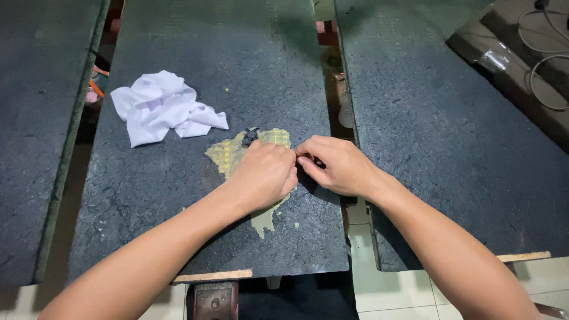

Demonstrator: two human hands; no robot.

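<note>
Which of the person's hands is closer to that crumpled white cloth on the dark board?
Left. The left hand lies just below and right of the white cloth; the right hand sits farther right, beyond the left.

A crumpled white cloth [164, 106] lies on the middle dark grey board with a rough top [178, 195], up near its left side. Another dark grey board [35, 118] sits to the left, with a gap between them. A third dark grey board [450, 130] sits to the right, also across a gap. Pale wooden strips [213, 276] show under the near edges. Down below are pale floor tiles [391, 290]. Far right, thin grey cables [542, 47] loop on a dark surface (beside a small shiny bit I cannot make out).
</note>
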